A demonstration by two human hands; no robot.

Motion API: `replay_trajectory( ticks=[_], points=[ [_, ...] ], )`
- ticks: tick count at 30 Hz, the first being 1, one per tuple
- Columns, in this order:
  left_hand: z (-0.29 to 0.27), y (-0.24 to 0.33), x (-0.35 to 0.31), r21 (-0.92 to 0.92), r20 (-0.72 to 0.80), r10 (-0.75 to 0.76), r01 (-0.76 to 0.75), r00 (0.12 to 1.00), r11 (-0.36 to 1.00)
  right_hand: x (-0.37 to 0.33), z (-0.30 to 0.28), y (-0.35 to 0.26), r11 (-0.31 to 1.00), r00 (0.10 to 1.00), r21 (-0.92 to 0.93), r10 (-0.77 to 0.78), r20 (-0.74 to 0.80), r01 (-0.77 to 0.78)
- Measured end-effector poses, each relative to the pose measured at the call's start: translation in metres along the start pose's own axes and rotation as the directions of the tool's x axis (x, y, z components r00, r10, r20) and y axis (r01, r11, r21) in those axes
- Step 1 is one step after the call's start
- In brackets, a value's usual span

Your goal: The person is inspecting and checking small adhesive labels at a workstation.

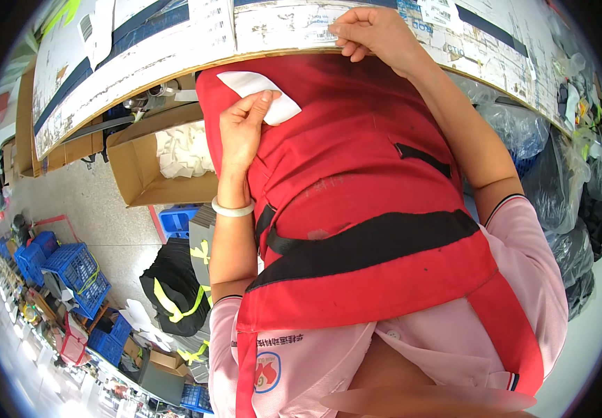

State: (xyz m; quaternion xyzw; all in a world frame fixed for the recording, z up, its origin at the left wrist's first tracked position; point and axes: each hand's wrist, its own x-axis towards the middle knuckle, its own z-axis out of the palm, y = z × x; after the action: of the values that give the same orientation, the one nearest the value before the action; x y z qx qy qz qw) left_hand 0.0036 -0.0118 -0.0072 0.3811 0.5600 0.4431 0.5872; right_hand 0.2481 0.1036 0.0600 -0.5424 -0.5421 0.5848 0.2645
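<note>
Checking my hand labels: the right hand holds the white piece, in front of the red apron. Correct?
Not quite: the head view shows the left hand holding the white piece. It is in front of the red apron, as you say.

The left hand (pixel 240 136) hides part of the white piece (pixel 248 83); the worktable (pixel 273 28) is cut off above.

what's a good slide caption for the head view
Left hand holding a white piece over a red apron, right hand by the table
</note>
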Motion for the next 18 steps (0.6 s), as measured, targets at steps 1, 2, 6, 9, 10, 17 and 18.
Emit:
replay_trajectory(
  ticks=[1, 2, 6, 9, 10, 17, 18],
  points=[
    [0.0007, 0.0007, -0.0001, 0.003, -0.006, 0.008, -0.008, 1.0, 1.0, 0.0001, -0.0005, 0.0005, 1.0, 1.0, 0.0, 0.001, -0.002, -0.001],
    [0.0008, 0.0002, 0.0002, 0.002, -0.004, 0.007, -0.007, 1.0, 1.0, 0.0006, -0.0011, 0.0014, 1.0, 1.0, 0.01, 0.0, 0.005, 0.0],
    [-0.0009, -0.0029, 0.0012, -0.008, 0.001, 0.01, -0.01, 1.0, 1.0, 0.001, -0.0004, 0.0005, 1.0, 1.0, 0.019, 0.001, 0.008, -0.001],
    [-0.0001, -0.0025, 0.0008, -0.001, -0.002, 0.029, -0.029, 1.0, 1.0, 0.0006, -0.0004, -0.0006, 1.0, 1.0, 0.028, 0.013, 0.0, -0.013],
    [0.0, -0.0019, 0.0006, 0.004, -0.005, 0.038, -0.038, 0.999, 0.999, 0.0007, -0.0003, -0.0007, 1.0, 1.0, 0.028, 0.013, 0.0, -0.013],
    [0.0003, -0.0022, 0.001, 0.005, -0.008, 0.026, -0.026, 1.0, 1.0, 0.0019, -0.0006, 0.0013, 1.0, 1.0, 0.012, 0.011, -0.004, -0.011],
    [-0.0001, -0.0021, 0.001, 0.008, -0.008, 0.025, -0.025, 1.0, 1.0, 0.0018, -0.0003, 0.0007, 1.0, 1.0, 0.016, 0.014, -0.005, -0.014]
  ],
)
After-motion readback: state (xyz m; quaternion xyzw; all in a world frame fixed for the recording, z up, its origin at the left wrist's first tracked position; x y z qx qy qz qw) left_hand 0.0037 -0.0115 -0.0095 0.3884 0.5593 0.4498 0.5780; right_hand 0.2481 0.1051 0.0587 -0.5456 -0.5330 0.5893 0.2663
